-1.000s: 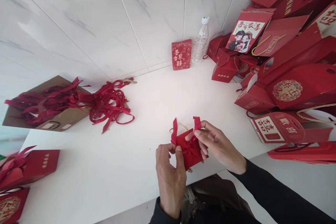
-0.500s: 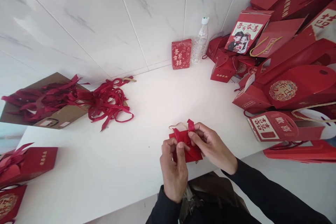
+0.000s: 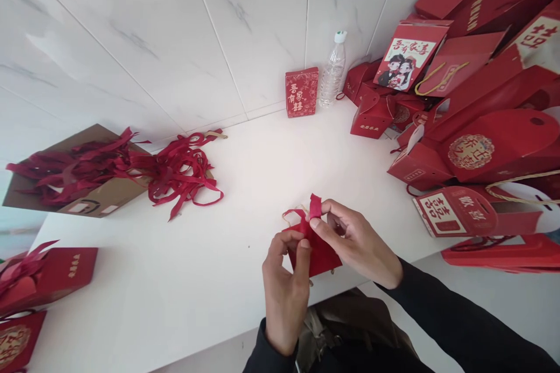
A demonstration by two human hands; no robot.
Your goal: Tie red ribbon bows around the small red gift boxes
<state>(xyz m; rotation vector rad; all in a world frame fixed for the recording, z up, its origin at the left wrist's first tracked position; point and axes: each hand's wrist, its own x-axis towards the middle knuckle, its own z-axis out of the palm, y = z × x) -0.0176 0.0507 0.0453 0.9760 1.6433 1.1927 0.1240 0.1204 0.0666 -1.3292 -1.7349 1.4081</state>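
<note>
Near the front edge of the white table lies a small red gift bag (image 3: pixel 321 256) with a thin gold cord handle (image 3: pixel 286 218) at its far side. Across its top runs a red ribbon (image 3: pixel 315 206). My right hand (image 3: pixel 356 242) pinches the ribbon between thumb and forefinger, and one end sticks up past the fingers. My left hand (image 3: pixel 286 280) closes thumb and forefinger on the ribbon at the bag's left side. The fingertips partly cover where the ribbon crosses, so whether it is knotted I cannot tell.
To the left, a cardboard box (image 3: pixel 109 195) spills red ribbons (image 3: pixel 186 172) onto the table (image 3: pixel 175 280). A red box (image 3: pixel 301 92) and a water bottle (image 3: pixel 333 73) stand by the wall. Many red gift boxes (image 3: pixel 476 151) crowd the right; more red boxes (image 3: pixel 65 274) sit front left.
The ribbon's left part, earlier a raised loop over the bag, now runs narrower toward the fingers. My left hand has shifted slightly left, and more of the bag's front shows.
</note>
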